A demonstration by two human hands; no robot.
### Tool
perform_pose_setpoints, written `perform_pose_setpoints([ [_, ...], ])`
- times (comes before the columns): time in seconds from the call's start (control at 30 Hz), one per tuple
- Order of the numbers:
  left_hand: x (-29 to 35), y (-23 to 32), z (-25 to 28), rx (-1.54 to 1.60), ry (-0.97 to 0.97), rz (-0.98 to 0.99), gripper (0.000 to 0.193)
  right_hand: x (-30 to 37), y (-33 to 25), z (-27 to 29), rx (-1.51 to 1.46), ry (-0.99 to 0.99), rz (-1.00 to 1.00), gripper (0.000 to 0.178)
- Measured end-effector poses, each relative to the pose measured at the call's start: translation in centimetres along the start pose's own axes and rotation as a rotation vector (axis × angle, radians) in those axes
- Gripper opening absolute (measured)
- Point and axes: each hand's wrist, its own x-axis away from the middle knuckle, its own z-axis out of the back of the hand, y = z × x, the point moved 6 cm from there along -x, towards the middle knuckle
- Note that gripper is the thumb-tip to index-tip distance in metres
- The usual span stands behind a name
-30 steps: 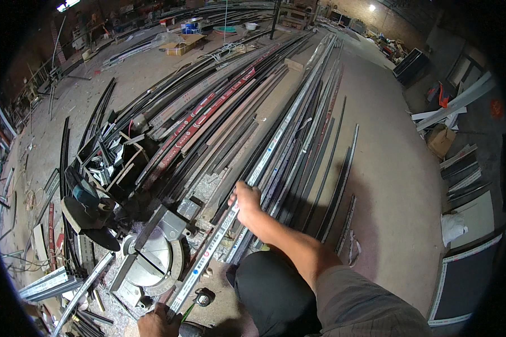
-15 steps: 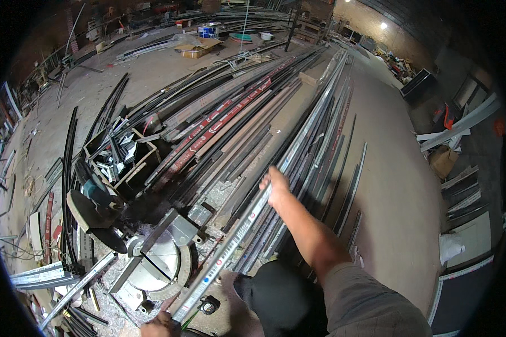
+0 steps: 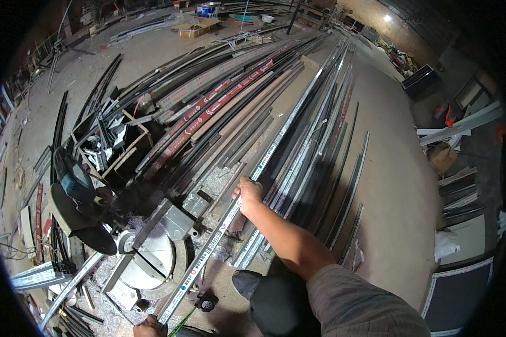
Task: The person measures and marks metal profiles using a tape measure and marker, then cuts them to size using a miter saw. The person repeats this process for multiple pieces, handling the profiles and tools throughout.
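A long, straight metal profile with a white printed strip runs from the bottom of the view toward the far pile. My right hand is closed round it partway along. Near its close end, at the bottom edge, my left hand is closed on it too; part of that hand is cut off. Just left of the profile stands a mitre saw, its round metal turntable next to the bar and its dark blade farther left. A black tape measure lies right of the profile's near end, beside a green strip.
Many long profiles lie fanned across the floor ahead. Left of them an open box holds offcuts. A cardboard box sits far back. Bare floor stretches along the right, with a dark framed panel near its edge.
My right hand has come nearer and left with the profile, whose printed face now shows more plainly. My left hand has shifted slightly left. The whole view has moved a little.
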Motion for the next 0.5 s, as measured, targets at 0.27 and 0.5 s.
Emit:
perform_pose_setpoints([
  [0.27,-2.5,-0.8,2.2,-0.006,0.116,0.043,0.036,-0.9,0.4,-1.5,-0.026,-0.057,0.037,0.022],
  [0.5,-3.1,-3.3,4.7,-0.137,0.206,0.11,0.035,-0.8,0.2,-5.9,-0.006,-0.099,0.002,0.015],
])
